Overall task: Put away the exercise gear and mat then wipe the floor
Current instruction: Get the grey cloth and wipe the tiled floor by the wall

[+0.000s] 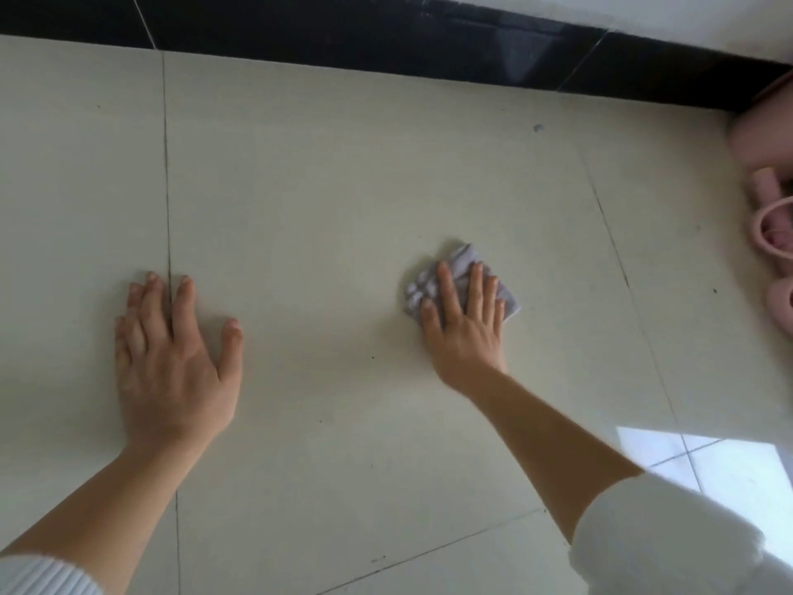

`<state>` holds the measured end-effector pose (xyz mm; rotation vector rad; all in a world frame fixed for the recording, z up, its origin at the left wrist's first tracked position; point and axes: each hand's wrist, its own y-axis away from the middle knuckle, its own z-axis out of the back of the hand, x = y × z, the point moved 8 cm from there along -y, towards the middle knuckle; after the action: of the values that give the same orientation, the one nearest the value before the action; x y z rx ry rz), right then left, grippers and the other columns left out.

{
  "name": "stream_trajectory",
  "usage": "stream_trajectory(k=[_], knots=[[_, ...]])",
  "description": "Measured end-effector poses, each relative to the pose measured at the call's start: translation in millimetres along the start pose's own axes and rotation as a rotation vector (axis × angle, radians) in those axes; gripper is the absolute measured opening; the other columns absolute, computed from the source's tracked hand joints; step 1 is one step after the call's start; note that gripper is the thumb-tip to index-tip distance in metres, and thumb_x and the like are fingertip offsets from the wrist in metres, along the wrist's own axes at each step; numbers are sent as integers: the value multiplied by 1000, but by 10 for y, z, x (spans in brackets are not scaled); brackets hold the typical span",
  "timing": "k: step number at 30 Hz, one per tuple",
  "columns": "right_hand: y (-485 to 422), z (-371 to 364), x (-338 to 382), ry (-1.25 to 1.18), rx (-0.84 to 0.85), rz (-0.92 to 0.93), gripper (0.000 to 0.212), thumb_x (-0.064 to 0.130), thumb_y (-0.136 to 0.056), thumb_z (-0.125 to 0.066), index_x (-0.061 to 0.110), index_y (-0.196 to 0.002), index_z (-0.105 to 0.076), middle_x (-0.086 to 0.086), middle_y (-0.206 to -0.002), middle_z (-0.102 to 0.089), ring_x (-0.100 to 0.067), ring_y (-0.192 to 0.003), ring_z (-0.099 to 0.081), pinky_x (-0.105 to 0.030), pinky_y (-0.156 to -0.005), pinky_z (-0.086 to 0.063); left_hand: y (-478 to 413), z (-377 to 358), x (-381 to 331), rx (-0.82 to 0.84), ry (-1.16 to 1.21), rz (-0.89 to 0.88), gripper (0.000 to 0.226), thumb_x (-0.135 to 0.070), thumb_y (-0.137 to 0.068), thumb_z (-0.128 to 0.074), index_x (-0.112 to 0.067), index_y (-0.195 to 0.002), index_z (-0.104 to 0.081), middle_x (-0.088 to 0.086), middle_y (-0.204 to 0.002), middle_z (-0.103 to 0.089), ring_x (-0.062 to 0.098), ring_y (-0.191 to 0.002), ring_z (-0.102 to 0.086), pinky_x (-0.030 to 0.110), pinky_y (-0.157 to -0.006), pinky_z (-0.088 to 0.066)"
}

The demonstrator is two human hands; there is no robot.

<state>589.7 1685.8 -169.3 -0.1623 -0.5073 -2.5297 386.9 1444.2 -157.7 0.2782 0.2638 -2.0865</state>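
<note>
My right hand (465, 326) lies flat on a small crumpled grey cloth (459, 264) and presses it against the pale tiled floor (343, 186). My left hand (171, 350) rests palm down on the floor to the left, fingers spread, holding nothing. At the right edge lies a rolled pink mat (761, 126) against the wall. In front of the mat sit pink exercise pieces: a ring-shaped one (768, 227) and a rounded one (781, 304), both partly cut off by the frame.
A black skirting board (386, 32) runs along the wall at the top. Dark grout lines cross the tiles. A small bluish speck (538, 128) lies on the floor near the wall. A bright window reflection (708, 461) shows at the lower right.
</note>
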Motion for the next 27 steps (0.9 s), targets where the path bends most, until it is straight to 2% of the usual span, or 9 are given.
stream_trajectory(k=[5,9,11,13,15,19,24,27], knots=[[899,-275,176,23,96,212,54,56,-96,-9,50,-145,12,2,-155,29,-18,-141,32,-34,-116,19,14,21,-27,-15,16,-15,63,-42,-87,-39,-4,-137,-37,25,-146,-31,41,-136,-25,50,-112,-22],[1481,-464,43,113,147,313,53,54,-100,-15,49,-147,8,2,-157,21,-16,-143,28,-33,-115,19,4,-3,-6,20,27,-12,67,-44,-86,-35,-5,-139,-34,25,-148,-28,40,-138,-23,49,-114,-17],[1527,-458,-40,141,160,387,53,55,-100,-20,51,-146,7,4,-157,19,-15,-142,28,-34,-115,17,5,-25,2,43,17,-12,68,-45,-85,-34,-4,-140,-33,25,-148,-28,41,-137,-23,50,-114,-16],[1350,-392,-67,139,177,431,52,59,-98,-18,57,-142,9,8,-155,25,-13,-141,32,-34,-115,17,9,-61,1,59,-3,-23,70,-46,-85,-33,-3,-141,-32,26,-148,-26,41,-137,-21,50,-113,-16],[1024,-284,-43,123,129,399,51,60,-96,-16,59,-141,9,9,-155,25,-11,-140,33,-32,-116,16,-16,-96,19,105,-7,-15,73,-48,-85,-31,-5,-144,-28,24,-152,-21,39,-140,-16,49,-114,-12],[215,-78,59,66,19,229,54,59,-97,-17,51,-147,0,0,-160,13,-20,-146,18,-37,-118,9,12,-221,109,301,-15,-46,75,-51,-86,-22,-14,-151,-8,12,-159,3,26,-146,6,40,-117,3],[-651,73,228,80,117,70,55,55,-99,-15,44,-150,2,-3,-159,19,-27,-145,20,-42,-117,9,495,-132,337,368,-63,-221,80,-59,-83,-2,-14,-150,3,3,-157,13,13,-144,16,29,-115,8],[-724,68,397,127,176,41,57,54,-99,-13,41,-150,8,-3,-158,22,-31,-144,22,-46,-118,9,766,-39,531,420,-80,-224,78,-63,-83,4,-18,-145,16,-5,-151,26,5,-139,28,22,-112,16]])
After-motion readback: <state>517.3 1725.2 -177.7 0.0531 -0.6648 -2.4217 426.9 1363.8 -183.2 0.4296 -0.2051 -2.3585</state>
